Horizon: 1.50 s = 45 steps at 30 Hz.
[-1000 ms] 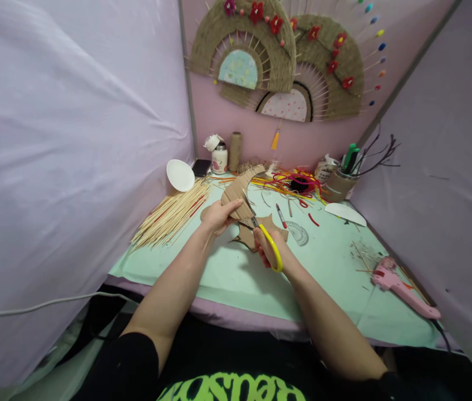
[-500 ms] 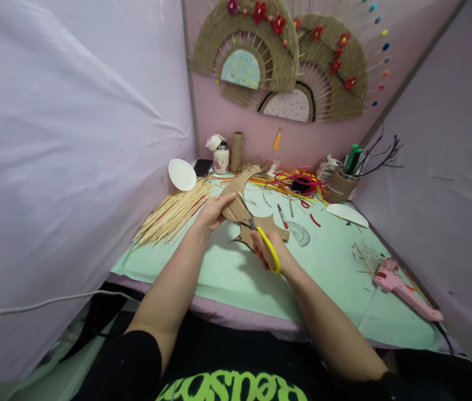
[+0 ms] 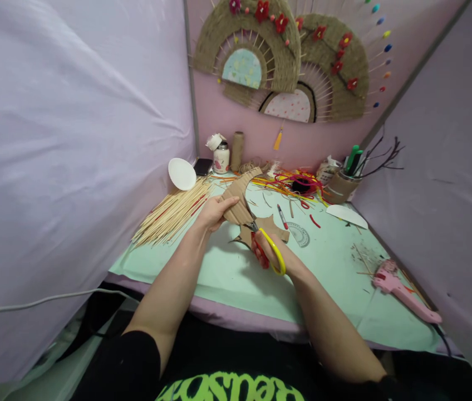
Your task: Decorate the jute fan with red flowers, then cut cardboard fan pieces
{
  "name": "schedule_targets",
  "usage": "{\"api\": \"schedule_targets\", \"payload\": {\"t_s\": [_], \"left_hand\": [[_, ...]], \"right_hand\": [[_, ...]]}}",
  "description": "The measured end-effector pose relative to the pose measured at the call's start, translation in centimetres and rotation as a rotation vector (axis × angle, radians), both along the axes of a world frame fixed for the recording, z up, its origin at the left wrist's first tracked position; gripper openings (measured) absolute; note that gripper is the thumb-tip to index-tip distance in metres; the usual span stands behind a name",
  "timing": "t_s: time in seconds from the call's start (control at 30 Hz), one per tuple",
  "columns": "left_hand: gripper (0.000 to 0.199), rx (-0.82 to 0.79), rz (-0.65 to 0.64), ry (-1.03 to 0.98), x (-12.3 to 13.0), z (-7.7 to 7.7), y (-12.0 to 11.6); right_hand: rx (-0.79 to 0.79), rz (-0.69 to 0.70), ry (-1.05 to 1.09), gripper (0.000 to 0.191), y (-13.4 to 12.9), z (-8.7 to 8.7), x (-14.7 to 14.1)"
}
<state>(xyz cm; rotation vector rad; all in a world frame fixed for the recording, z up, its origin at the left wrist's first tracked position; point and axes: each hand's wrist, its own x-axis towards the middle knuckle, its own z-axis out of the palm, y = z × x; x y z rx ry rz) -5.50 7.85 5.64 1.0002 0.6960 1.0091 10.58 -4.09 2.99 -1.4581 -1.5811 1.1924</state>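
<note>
My left hand [image 3: 216, 213] grips a curved piece of brown cardboard [image 3: 237, 207] by its left side, thumb on top. The piece is raised above the table and its narrow end points away from me. My right hand [image 3: 270, 249] is closed round scissors [image 3: 276, 253] with yellow and red handles. Their blades lie at the cardboard's lower right edge, and part of them is hidden by it. Beneath lies a jagged cardboard offcut [image 3: 269, 225] on the pale green table cover [image 3: 227, 273]. A marker [image 3: 282, 216] and a clear protractor [image 3: 298, 234] rest to its right.
Thin wooden sticks [image 3: 171, 214] are heaped on the left near a white bowl-like disc [image 3: 182, 174]. A pink glue gun [image 3: 405, 292] lies at right. Behind stand a bottle [image 3: 221, 158], a twine roll [image 3: 237, 151] and a pen holder [image 3: 342, 186]. Decorated fans [image 3: 278, 67] hang on the wall.
The scissor handles have spread further apart, and the blade tip that showed over the cardboard is now along its edge. Both hands stay nearly in place; the cardboard has shifted slightly.
</note>
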Motion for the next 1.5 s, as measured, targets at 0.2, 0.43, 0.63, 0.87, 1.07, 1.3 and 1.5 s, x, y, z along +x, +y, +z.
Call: {"api": "schedule_targets", "payload": {"t_s": [0.2,0.43,0.63,0.87,1.07,1.3,1.5], "left_hand": [[0.039,0.000,0.007,0.029,0.0,-0.2,-0.1],[0.035,-0.042,-0.074,0.048,-0.3,0.0,-0.1],[0.040,-0.078,-0.053,0.131,0.3,-0.2,-0.5],[0.042,-0.043,0.012,0.086,0.7,-0.3,-0.5],[0.045,-0.041,0.046,0.151,0.9,-0.2,-0.8],[0.045,-0.055,0.082,0.137,1.6,-0.5,-1.5],[0.042,-0.060,0.075,0.098,1.9,-0.2,-1.9]], "right_hand": [[0.019,0.034,-0.011,0.070,-0.2,0.1,0.0],[-0.029,0.111,0.090,0.074,-0.6,1.1,-0.2],[-0.026,0.101,0.034,0.070,-0.5,0.5,0.3],[0.082,0.186,-0.052,0.075,0.1,-0.7,1.6],[0.071,0.187,-0.042,0.074,0.2,-0.6,1.5],[0.137,0.166,-0.103,0.063,-0.1,-0.2,1.0],[0.037,0.007,-0.100,0.058,-0.2,-0.1,0.5]]}}
